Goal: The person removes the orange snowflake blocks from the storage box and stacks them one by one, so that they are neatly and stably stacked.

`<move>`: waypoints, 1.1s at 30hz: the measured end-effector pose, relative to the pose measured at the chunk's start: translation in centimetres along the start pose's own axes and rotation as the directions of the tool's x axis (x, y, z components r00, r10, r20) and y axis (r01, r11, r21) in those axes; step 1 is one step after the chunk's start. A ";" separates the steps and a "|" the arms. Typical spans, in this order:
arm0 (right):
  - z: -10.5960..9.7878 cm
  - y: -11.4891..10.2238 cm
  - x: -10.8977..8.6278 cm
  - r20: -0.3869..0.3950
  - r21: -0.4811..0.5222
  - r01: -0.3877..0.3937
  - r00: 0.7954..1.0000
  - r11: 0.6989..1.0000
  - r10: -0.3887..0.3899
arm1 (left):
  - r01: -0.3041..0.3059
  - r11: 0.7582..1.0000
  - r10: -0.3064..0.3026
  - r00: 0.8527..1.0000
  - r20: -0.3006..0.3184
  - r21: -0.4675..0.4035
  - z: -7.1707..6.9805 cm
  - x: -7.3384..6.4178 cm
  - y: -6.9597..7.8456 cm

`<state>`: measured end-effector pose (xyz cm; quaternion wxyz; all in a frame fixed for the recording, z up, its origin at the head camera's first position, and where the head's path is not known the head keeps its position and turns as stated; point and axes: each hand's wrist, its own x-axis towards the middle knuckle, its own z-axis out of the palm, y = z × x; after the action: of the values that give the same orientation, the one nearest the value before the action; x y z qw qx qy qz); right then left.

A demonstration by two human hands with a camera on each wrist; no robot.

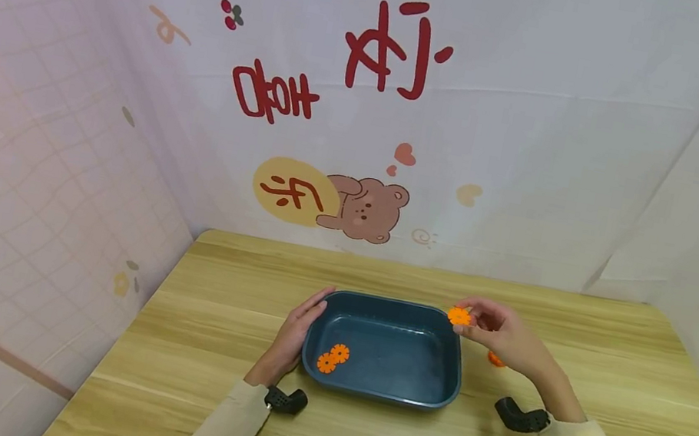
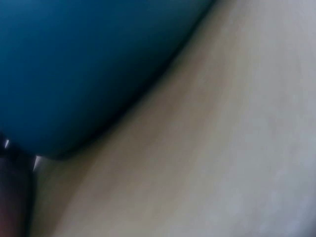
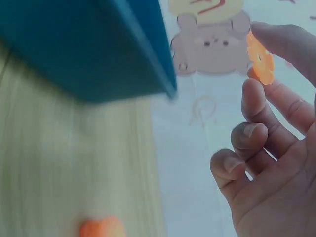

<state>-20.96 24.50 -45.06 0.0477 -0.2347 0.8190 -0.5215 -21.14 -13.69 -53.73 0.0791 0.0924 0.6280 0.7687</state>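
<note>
A dark blue rectangular tray (image 1: 388, 395) stands on the table. My left hand (image 1: 294, 333) lies along its left side, fingers straight against the outer wall near the rim. Thumb and index finger of my right hand (image 1: 504, 337) pinch an orange notched snowflake disc (image 1: 459, 316) by its edge, just over the tray's back right corner. In the right wrist view, the disc (image 3: 260, 58) is seen at a slant, and the other fingers (image 3: 249, 136) curl loosely beneath it. Two more orange snowflake discs (image 1: 327, 363) lie together inside the tray, at its left end.
On the wooden table (image 1: 201, 301), right of the tray, more orange (image 1: 496, 359) shows partly hidden under my right hand. A white wall (image 1: 541, 166) with printed drawings rises behind the table. Black wrist devices (image 1: 521, 417) are strapped at both cuffs.
</note>
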 end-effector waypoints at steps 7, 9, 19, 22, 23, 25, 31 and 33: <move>-1.3 2.4 -2.2 -0.105 -0.166 -0.026 0.994 0.986 0.009 | -0.012 1.000 0.012 1.000 0.013 0.013 0.0 -0.1 -0.1; -1.6 3.1 -2.9 -0.117 -0.184 -0.035 0.993 0.982 0.014 | -0.017 1.000 0.017 1.000 0.019 0.015 -0.1 -0.1 -0.1; -3.0 6.6 -5.7 -0.177 -0.227 -0.036 0.984 0.973 -0.005 | -0.007 1.000 0.007 1.000 0.009 0.003 0.0 0.0 -0.2; -3.1 7.4 -6.1 -0.187 -0.210 -0.077 0.982 0.975 0.037 | -0.003 1.000 0.003 1.000 0.002 0.001 0.0 0.0 -0.1; -3.1 7.6 -6.1 -0.187 -0.206 -0.089 0.981 0.974 0.050 | -0.001 1.000 0.001 1.000 0.001 0.000 0.0 0.0 -0.1; -3.1 7.9 -6.2 -0.186 -0.198 -0.107 0.980 0.974 0.070 | -0.001 1.000 0.001 1.000 -0.002 -0.007 0.1 0.0 0.0; -3.0 8.6 -6.2 -0.173 -0.184 -0.118 0.981 0.976 0.086 | -0.001 1.000 0.001 1.000 -0.004 -0.012 0.2 0.0 0.1; -2.9 8.7 -6.1 -0.167 -0.176 -0.123 0.981 0.977 0.093 | 0.000 1.000 0.000 1.000 -0.010 -0.008 0.2 0.0 0.1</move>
<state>-19.37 32.57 -52.46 -0.0112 -0.1511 0.8767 -0.4567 -21.08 -13.50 -53.58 0.0763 0.0884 0.6254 0.7715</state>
